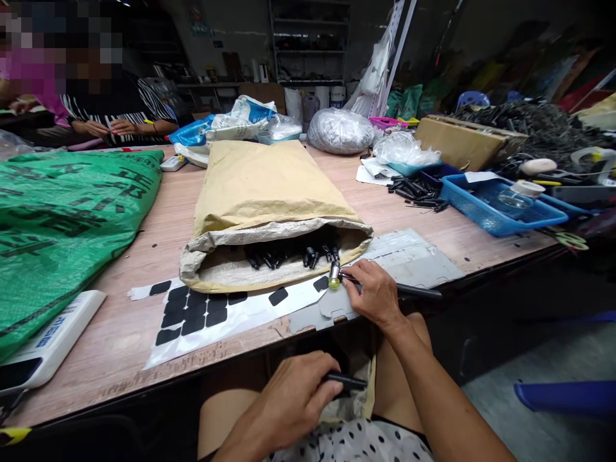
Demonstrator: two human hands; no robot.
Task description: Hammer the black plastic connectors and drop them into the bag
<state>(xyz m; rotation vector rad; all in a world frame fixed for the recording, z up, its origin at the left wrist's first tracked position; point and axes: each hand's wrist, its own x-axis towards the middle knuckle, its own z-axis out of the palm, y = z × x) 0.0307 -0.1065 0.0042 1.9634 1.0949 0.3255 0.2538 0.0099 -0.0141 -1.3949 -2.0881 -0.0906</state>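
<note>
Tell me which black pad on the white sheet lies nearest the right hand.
The single pad beside the small hammer in the right hand; the others sit further left.

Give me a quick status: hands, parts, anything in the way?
Left hand shut on black rod, below table edge. Right hand shut on small hammer over grey plate. Open paper sack just behind.
</note>
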